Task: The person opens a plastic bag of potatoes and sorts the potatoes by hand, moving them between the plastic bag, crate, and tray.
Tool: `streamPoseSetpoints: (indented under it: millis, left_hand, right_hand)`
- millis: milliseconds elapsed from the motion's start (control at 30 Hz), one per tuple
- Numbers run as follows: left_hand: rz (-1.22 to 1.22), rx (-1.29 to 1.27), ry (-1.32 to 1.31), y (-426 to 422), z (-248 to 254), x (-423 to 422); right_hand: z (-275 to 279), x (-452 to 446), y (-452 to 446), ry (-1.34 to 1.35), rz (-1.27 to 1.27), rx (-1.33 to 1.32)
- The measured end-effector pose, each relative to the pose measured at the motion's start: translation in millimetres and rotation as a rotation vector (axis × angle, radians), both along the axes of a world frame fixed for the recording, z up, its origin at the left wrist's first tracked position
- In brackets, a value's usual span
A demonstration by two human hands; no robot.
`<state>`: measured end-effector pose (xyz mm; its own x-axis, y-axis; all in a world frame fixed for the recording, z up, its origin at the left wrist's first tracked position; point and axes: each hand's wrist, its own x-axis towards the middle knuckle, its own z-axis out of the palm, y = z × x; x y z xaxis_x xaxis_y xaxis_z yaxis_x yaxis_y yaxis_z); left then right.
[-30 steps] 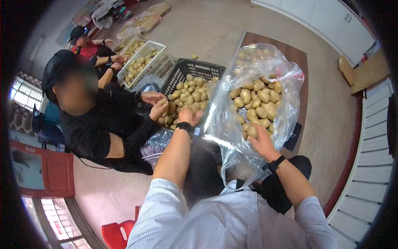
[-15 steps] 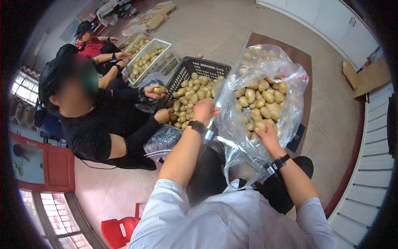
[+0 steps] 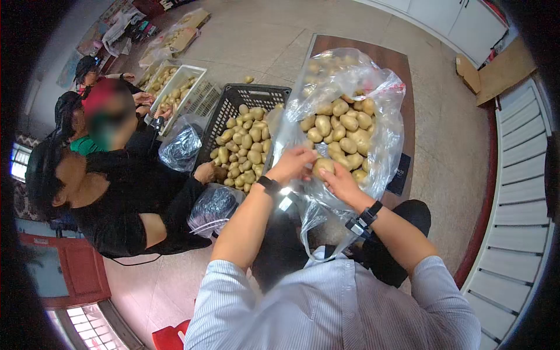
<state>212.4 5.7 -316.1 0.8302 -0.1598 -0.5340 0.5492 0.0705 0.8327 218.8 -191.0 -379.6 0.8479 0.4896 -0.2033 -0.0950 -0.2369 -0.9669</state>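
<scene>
The wearer's right hand (image 3: 344, 185) gripped a rounded, yellow-brown potato (image 3: 324, 168) over the near left part of a large, clear plastic bag (image 3: 389, 111). Thumb and fingers closed around its side, seemingly so that much of its skin faced the other hand. The wearer's left hand (image 3: 291, 165) was just beside it, fingers loosely bent; whether they touched the potato or held anything could not be told.

The bag lay with its mouth spread wide, which probably kept the many potatoes (image 3: 349, 122) inside in sight and in reach. It rested partly on a flat, dark brown board (image 3: 399, 61), likely to keep it off the floor, and its near end trailed toward the wearer's knees.

Left of the bag, a black, slatted plastic crate (image 3: 256, 87) held more potatoes. Standing between the wearer and a person in black clothing (image 3: 125, 192), it seemed placed for both to reach. That person's hand (image 3: 205, 172) was at its near left edge, kept apart from the wearer's own; its grip was hidden.
</scene>
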Motion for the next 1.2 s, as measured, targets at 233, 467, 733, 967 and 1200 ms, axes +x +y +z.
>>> streamPoseSetpoints:
  millis: [233,467,733,967,1200]
  left_hand:
    - [-0.127,-0.14,0.06,0,-10,-1]
    - [-0.037,-0.141,0.023,13,-10,-1]
    - [0.352,-0.302,-0.069,54,-28,6]
    - [0.677,-0.362,-0.187,86,-43,0]
    - [0.917,-0.38,-0.099,113,-64,-7]
  right_hand:
    - [32,-1,10,0.008,0.08,-0.006]
    - [14,5,-2,-0.062,0.028,-0.002]
    - [11,10,-26,-0.849,-0.064,-0.587]
    - [-2,11,-37,-0.881,0.018,-0.691]
    - [-2,11,-37,-0.786,0.037,-0.738]
